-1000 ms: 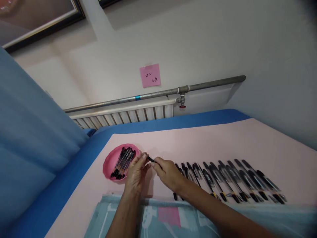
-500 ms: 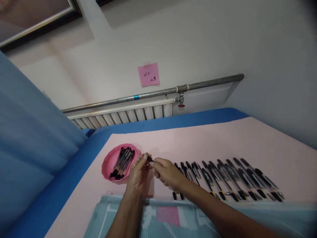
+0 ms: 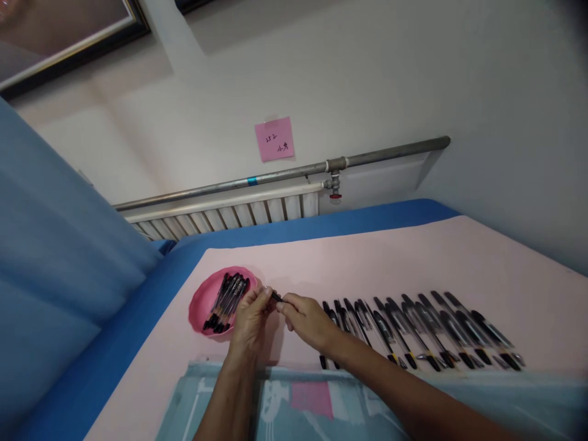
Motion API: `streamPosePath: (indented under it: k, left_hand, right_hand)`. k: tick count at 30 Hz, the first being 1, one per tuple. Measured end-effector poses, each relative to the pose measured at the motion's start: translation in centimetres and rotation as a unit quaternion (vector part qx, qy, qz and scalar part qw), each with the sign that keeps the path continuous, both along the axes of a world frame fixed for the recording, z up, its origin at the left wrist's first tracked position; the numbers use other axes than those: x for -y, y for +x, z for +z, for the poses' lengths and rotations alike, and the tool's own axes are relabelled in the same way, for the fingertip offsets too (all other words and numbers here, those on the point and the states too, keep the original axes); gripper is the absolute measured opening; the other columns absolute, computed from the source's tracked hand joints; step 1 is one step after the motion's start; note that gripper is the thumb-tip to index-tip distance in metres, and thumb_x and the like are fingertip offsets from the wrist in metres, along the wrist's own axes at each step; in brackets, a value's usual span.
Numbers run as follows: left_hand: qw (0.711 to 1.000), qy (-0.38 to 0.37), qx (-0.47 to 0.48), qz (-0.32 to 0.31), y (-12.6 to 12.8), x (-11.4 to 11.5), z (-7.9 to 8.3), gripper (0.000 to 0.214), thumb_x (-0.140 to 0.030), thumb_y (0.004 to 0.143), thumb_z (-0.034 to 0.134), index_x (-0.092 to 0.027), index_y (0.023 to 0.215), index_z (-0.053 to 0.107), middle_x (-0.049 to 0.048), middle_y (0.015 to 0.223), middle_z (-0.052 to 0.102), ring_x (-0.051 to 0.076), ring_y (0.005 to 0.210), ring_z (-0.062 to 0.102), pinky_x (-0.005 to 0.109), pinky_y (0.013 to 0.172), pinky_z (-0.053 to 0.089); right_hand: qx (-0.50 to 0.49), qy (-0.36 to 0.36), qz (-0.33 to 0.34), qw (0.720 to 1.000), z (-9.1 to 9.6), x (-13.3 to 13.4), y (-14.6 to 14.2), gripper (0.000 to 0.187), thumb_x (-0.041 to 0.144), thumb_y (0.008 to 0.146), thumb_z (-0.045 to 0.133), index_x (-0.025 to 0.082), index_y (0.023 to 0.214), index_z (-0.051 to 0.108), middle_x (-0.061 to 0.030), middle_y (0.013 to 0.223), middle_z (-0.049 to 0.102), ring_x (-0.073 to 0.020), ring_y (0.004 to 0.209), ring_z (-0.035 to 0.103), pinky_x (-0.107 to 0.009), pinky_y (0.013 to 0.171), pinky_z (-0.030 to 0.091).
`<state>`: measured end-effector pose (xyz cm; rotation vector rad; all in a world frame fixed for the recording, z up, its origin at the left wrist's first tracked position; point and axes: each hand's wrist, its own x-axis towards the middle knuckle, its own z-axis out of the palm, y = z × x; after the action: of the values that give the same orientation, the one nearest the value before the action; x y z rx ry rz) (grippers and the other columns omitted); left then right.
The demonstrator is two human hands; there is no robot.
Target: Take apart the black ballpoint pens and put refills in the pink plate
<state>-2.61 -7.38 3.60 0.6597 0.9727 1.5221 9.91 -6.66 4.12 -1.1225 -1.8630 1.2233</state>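
Note:
Between my two hands is a black pen (image 3: 276, 297), mostly covered by fingers. My left hand (image 3: 252, 315) grips one end of it with thumb and fingers. The other end is pinched by my right hand (image 3: 305, 318). Just left of my left hand, a pink bowl (image 3: 196, 306) with a scalloped rim holds several black-capped clear pens (image 3: 228, 300). To the right of my right hand, rows of black pen caps, clear barrels and tips (image 3: 413, 324) lie side by side, partly behind my forearm.
The pens rest on a pale pink sheet (image 3: 349, 263) over a blue surface (image 3: 358, 217). A teal patterned cloth (image 3: 294, 416) lies at the near edge. Behind are a radiator (image 3: 248, 211), a metal pipe (image 3: 390, 153) and a pink note (image 3: 274, 139). Blue curtain (image 3: 59, 263) hangs left.
My left hand has shifted slightly left and down, and my right hand slightly to the right. Both still hold the black pen. The bowl and the laid-out parts look the same.

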Motion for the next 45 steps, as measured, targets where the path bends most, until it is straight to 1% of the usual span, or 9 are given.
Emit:
streamPosePath:
  k: [6, 12, 14, 18, 23, 30, 37, 42, 45]
  left_hand:
    - [1.0, -0.001, 0.009, -0.012, -0.08, 0.0, -0.19, 0.022, -0.027, 0.055, 0.076, -0.012, 0.063, 0.061, 0.0001, 0.06, 0.061, 0.009, 0.055, 0.053, 0.022, 0.056, 0.041]
    - [0.998, 0.015, 0.034, -0.052, 0.18, 0.17, 0.23, 0.017, -0.024, 0.062, 0.071, -0.011, 0.07, 0.063, 0.0044, 0.07, 0.064, 0.01, 0.062, 0.056, 0.021, 0.056, 0.04]
    - [0.998, 0.014, 0.045, -0.051, 0.29, 0.2, 0.37, 0.018, -0.024, 0.063, 0.071, -0.012, 0.074, 0.064, 0.0051, 0.073, 0.065, 0.012, 0.067, 0.058, 0.021, 0.057, 0.04]
    - [0.998, -0.004, 0.045, -0.032, 0.31, 0.18, 0.28, 0.022, -0.032, 0.067, 0.068, -0.015, 0.08, 0.063, 0.0046, 0.075, 0.066, 0.012, 0.065, 0.058, 0.023, 0.057, 0.041]
    - [0.999, 0.012, 0.007, -0.044, -0.15, 0.13, -0.05, 0.018, -0.023, 0.06, 0.073, -0.013, 0.059, 0.058, -0.0002, 0.059, 0.06, 0.007, 0.051, 0.051, 0.02, 0.052, 0.038]
    - [0.996, -0.03, 0.055, -0.058, -0.08, 0.3, 0.59, 0.028, -0.028, 0.062, 0.072, -0.015, 0.085, 0.065, 0.0066, 0.086, 0.067, 0.016, 0.081, 0.061, 0.025, 0.066, 0.043]
    - [0.999, 0.005, 0.002, -0.036, -0.19, 0.22, 0.17, 0.019, -0.026, 0.059, 0.074, -0.012, 0.062, 0.061, 0.0009, 0.06, 0.061, 0.008, 0.053, 0.052, 0.021, 0.053, 0.038]
    - [0.998, -0.012, 0.035, -0.055, -0.06, 0.4, 0.5, 0.027, -0.027, 0.063, 0.071, -0.014, 0.085, 0.065, 0.007, 0.088, 0.066, 0.014, 0.076, 0.06, 0.025, 0.065, 0.043]
    - [0.999, -0.023, 0.029, -0.031, 0.19, 0.29, 0.36, 0.025, -0.033, 0.064, 0.07, -0.014, 0.081, 0.064, 0.0055, 0.08, 0.066, 0.012, 0.069, 0.059, 0.024, 0.063, 0.042]
  right_hand:
    - [-0.013, -0.01, -0.005, 1.0, 0.1, 0.07, -0.01, 0.022, 0.024, 0.081, 0.042, 0.018, 0.06, 0.044, 0.0045, 0.049, 0.046, -0.009, 0.051, 0.045, -0.02, 0.052, 0.033]
    - [-0.099, -0.244, 0.016, 0.965, 0.5, -0.04, -0.06, 0.02, 0.033, 0.083, 0.035, 0.019, 0.079, 0.049, 0.0074, 0.05, 0.041, -0.0033, 0.03, 0.024, -0.017, 0.032, 0.016]
    - [-0.116, -0.269, 0.02, 0.956, 0.5, -0.15, -0.07, 0.021, 0.035, 0.084, 0.035, 0.019, 0.08, 0.048, 0.0076, 0.05, 0.041, -0.0022, 0.029, 0.022, -0.016, 0.03, 0.013]
    - [-0.091, -0.221, 0.022, 0.971, 0.07, -0.32, -0.11, 0.019, 0.033, 0.083, 0.038, 0.018, 0.076, 0.048, 0.0075, 0.05, 0.043, -0.0023, 0.03, 0.03, -0.014, 0.03, 0.019]
    - [-0.077, -0.209, 0.034, 0.974, -0.05, -0.11, -0.22, 0.018, 0.031, 0.083, 0.04, 0.017, 0.078, 0.05, 0.0074, 0.05, 0.043, -0.0026, 0.032, 0.032, -0.014, 0.03, 0.021]
    - [-0.119, -0.268, 0.027, 0.956, 0.31, -0.14, -0.19, 0.019, 0.034, 0.083, 0.037, 0.019, 0.078, 0.047, 0.0084, 0.05, 0.041, -0.0018, 0.029, 0.025, -0.014, 0.029, 0.015]
    - [-0.081, -0.203, 0.038, 0.975, -0.04, -0.19, -0.05, 0.02, 0.032, 0.083, 0.038, 0.018, 0.077, 0.05, 0.0073, 0.05, 0.042, -0.0026, 0.031, 0.029, -0.015, 0.03, 0.02]
    - [-0.102, -0.218, 0.031, 0.97, 0.03, -0.34, 0.05, 0.02, 0.034, 0.083, 0.037, 0.018, 0.079, 0.049, 0.0076, 0.051, 0.042, -0.0027, 0.031, 0.028, -0.014, 0.03, 0.019]
    - [-0.083, -0.199, 0.032, 0.976, -0.02, -0.37, 0.06, 0.02, 0.033, 0.083, 0.038, 0.018, 0.077, 0.049, 0.007, 0.051, 0.043, -0.0028, 0.033, 0.033, -0.014, 0.031, 0.021]
